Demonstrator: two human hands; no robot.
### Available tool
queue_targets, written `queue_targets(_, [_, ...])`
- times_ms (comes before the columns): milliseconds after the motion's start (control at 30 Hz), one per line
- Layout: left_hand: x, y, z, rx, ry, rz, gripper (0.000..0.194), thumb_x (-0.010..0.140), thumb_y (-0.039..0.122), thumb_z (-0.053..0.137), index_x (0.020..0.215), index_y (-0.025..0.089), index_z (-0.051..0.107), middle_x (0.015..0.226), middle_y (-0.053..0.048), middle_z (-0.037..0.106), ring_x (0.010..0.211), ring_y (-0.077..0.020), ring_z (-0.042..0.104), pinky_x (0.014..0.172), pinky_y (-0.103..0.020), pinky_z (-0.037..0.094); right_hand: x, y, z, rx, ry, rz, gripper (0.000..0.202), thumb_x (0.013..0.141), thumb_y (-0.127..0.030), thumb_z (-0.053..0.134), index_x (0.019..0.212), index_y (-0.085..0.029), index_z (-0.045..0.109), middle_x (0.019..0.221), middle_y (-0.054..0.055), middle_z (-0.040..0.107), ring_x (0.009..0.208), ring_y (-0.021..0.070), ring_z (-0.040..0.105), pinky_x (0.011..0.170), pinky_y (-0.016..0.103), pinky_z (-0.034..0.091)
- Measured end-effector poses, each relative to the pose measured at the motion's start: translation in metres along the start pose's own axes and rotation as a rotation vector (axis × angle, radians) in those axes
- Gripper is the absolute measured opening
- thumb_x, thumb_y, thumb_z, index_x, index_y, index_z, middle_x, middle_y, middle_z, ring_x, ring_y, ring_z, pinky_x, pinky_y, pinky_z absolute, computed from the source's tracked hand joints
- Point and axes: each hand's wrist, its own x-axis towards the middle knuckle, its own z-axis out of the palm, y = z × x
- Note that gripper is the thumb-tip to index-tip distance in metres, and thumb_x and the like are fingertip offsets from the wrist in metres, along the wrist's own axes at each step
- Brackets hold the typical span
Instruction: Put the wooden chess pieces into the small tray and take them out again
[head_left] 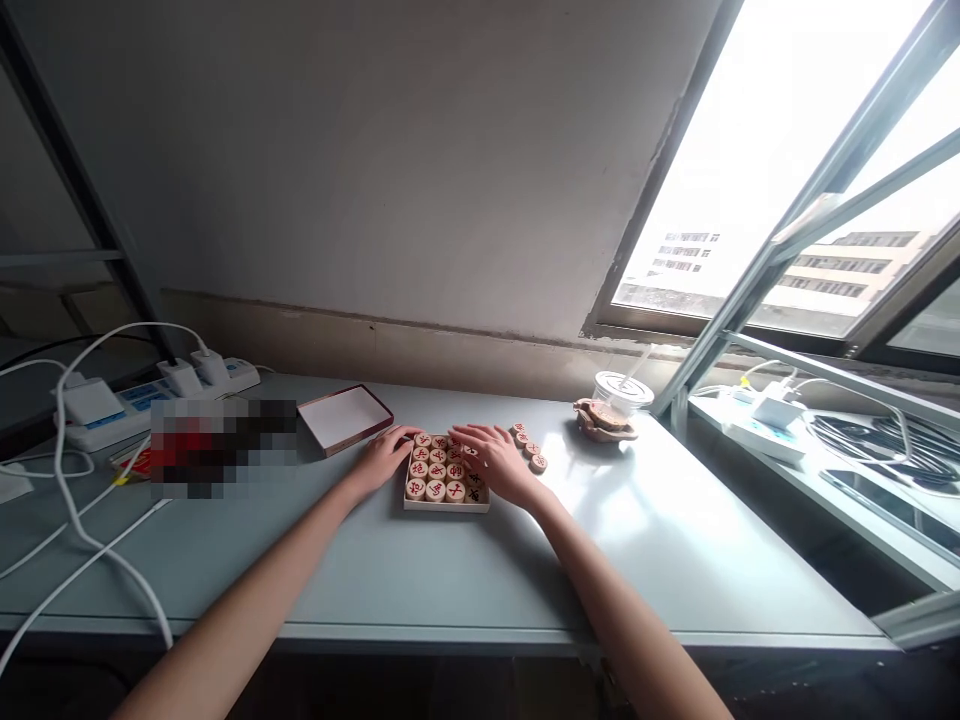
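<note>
A shallow box (445,506) filled with several round wooden chess pieces (435,473) marked in red sits on the grey table (420,570). My left hand (384,456) rests against the box's left side, fingers curled at its far corner. My right hand (496,462) lies flat over the right part of the box, fingers spread on the pieces. A short row of loose pieces (529,447) lies on the table just right of my right hand. It holds nothing that I can see.
The box's red-edged lid (344,418) lies upturned to the left. A power strip (135,395) with white chargers and cables is at far left. A lidded plastic cup (622,392) beside a brown object stands right. An open window frame (750,290) borders the right side.
</note>
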Motion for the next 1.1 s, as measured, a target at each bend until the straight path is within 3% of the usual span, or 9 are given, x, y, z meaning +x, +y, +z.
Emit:
queue_targets(233, [0.002,0.000,0.000,0.009,-0.013,-0.004,0.033,0.083,0.032,0.038,0.105,0.020,0.059,0.111,-0.007,0.062,0.106,-0.0225,0.054,0.094,-0.036,0.041,0.006,0.004,0.000,0.020,0.063,0.055,0.021,0.091,-0.026,0.047,0.103,-0.027,0.064,0.104,0.002,0.066,0.095,0.0188,0.055,0.094,0.038,0.032])
queue_targets(367, [0.002,-0.002,0.000,0.000,-0.023,-0.014,0.033,0.083,0.033,0.038,0.106,0.020,0.058,0.112,-0.006,0.061,0.108,-0.0226,0.053,0.095,-0.037,0.041,0.006,0.009,-0.001,0.050,0.156,0.107,0.021,0.089,-0.030,0.050,0.107,-0.027,0.061,0.102,0.002,0.065,0.096,0.0192,0.055,0.093,0.037,0.031])
queue_targets(467, [0.001,-0.004,0.000,-0.013,-0.038,-0.012,0.034,0.084,0.033,0.038,0.109,0.021,0.057,0.114,-0.007,0.060,0.111,-0.0225,0.052,0.097,-0.037,0.039,0.003,0.023,-0.002,0.056,0.220,0.238,0.022,0.089,-0.032,0.049,0.107,-0.026,0.060,0.102,0.003,0.065,0.096,0.0200,0.055,0.090,0.038,0.033])
queue_targets(567, [0.001,-0.006,-0.001,-0.009,-0.042,-0.010,0.034,0.085,0.033,0.037,0.110,0.020,0.056,0.116,-0.007,0.059,0.112,-0.0224,0.051,0.099,-0.037,0.038,-0.005,0.041,-0.007,-0.064,0.191,0.323,0.019,0.089,-0.024,0.048,0.100,-0.024,0.063,0.101,0.004,0.065,0.098,0.0226,0.054,0.097,0.046,0.027])
queue_targets(667, [0.001,-0.006,-0.001,-0.003,-0.039,0.001,0.035,0.085,0.034,0.037,0.110,0.020,0.056,0.116,-0.007,0.059,0.111,-0.0225,0.051,0.099,-0.037,0.038,-0.013,0.048,-0.015,-0.122,0.137,0.277,0.021,0.086,-0.018,0.051,0.100,-0.026,0.064,0.108,0.004,0.064,0.105,0.0241,0.051,0.102,0.051,0.018])
queue_targets(800, [0.001,-0.006,-0.001,0.008,-0.040,-0.002,0.035,0.085,0.035,0.038,0.110,0.020,0.057,0.116,-0.007,0.059,0.111,-0.0225,0.052,0.098,-0.037,0.039,-0.013,0.025,-0.022,0.012,0.146,0.142,0.033,0.086,-0.021,0.052,0.118,-0.030,0.057,0.125,0.003,0.055,0.110,0.0214,0.049,0.097,0.042,0.032])
queue_targets(933, [0.000,-0.005,0.000,0.001,-0.036,0.005,0.035,0.086,0.035,0.037,0.110,0.020,0.057,0.115,-0.007,0.060,0.111,-0.0226,0.052,0.098,-0.038,0.039,-0.012,-0.005,-0.016,0.142,-0.015,-0.080,0.036,0.089,-0.020,0.049,0.122,-0.033,0.054,0.123,0.000,0.057,0.111,0.0179,0.050,0.092,0.034,0.037])
queue_targets(1033, [0.000,-0.005,0.000,0.000,-0.036,0.008,0.035,0.086,0.035,0.036,0.111,0.021,0.056,0.115,-0.006,0.060,0.111,-0.0223,0.052,0.098,-0.037,0.039,-0.012,-0.013,-0.010,0.122,-0.018,-0.081,0.032,0.090,-0.017,0.048,0.115,-0.032,0.059,0.117,-0.001,0.060,0.107,0.0167,0.052,0.090,0.032,0.037])
queue_targets(1100, [0.000,-0.006,0.000,0.002,-0.034,0.005,0.035,0.085,0.035,0.037,0.110,0.020,0.057,0.115,-0.007,0.060,0.110,-0.0227,0.052,0.098,-0.038,0.039,-0.011,-0.010,-0.007,0.104,0.010,-0.032,0.025,0.089,-0.023,0.052,0.110,-0.031,0.062,0.110,0.001,0.062,0.100,0.0175,0.054,0.087,0.032,0.038])
